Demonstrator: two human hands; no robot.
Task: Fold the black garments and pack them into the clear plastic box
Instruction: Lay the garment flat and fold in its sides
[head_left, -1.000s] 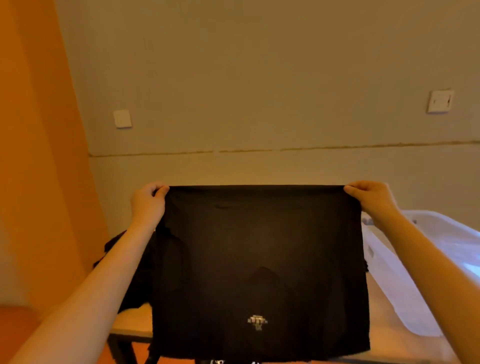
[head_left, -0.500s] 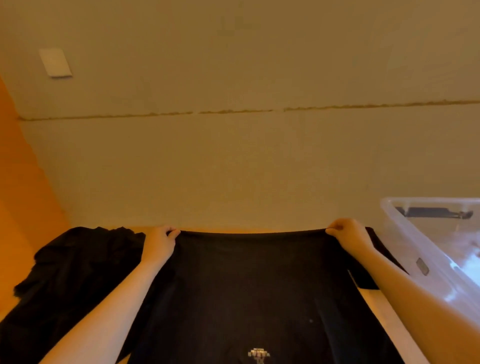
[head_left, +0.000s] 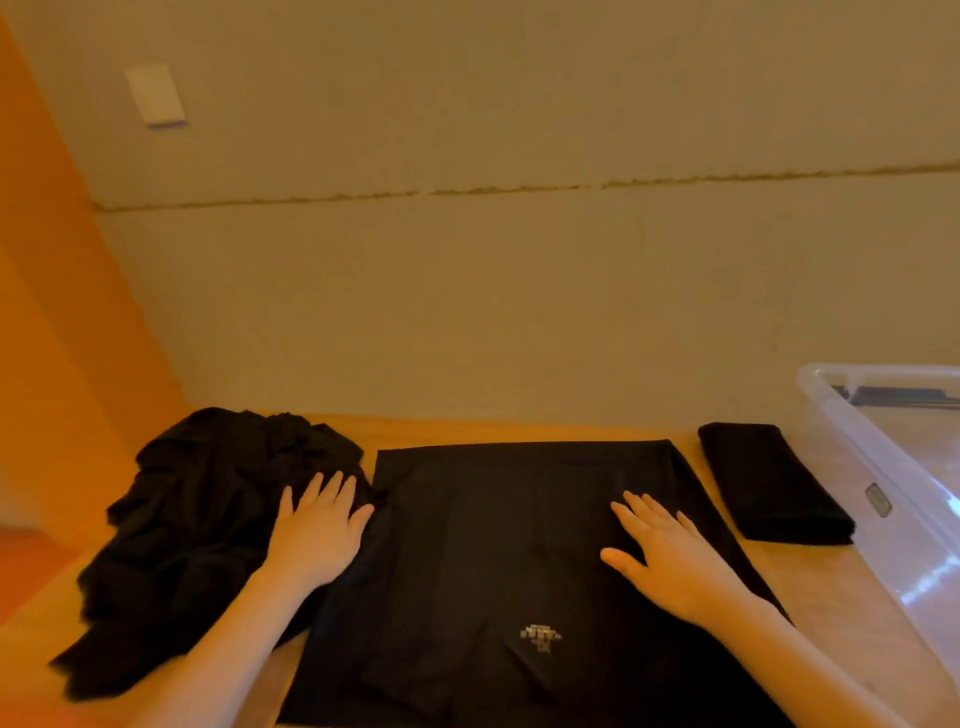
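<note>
Centrally, black garment (head_left: 498, 545), small unreadable logo (head_left: 541, 636)

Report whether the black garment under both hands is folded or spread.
Spread: the black garment with the small logo lies flat on the wooden table, both palms pressing it.

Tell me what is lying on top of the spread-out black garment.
Both hands rest flat on the spread garment: the left hand at its left edge, the right hand on its right half. Whatever lies beneath the cloth is covered.

Matt black cloth garment (head_left: 467, 545); glossy clear plastic box (head_left: 893, 499); smooth wood table (head_left: 519, 428).
</note>
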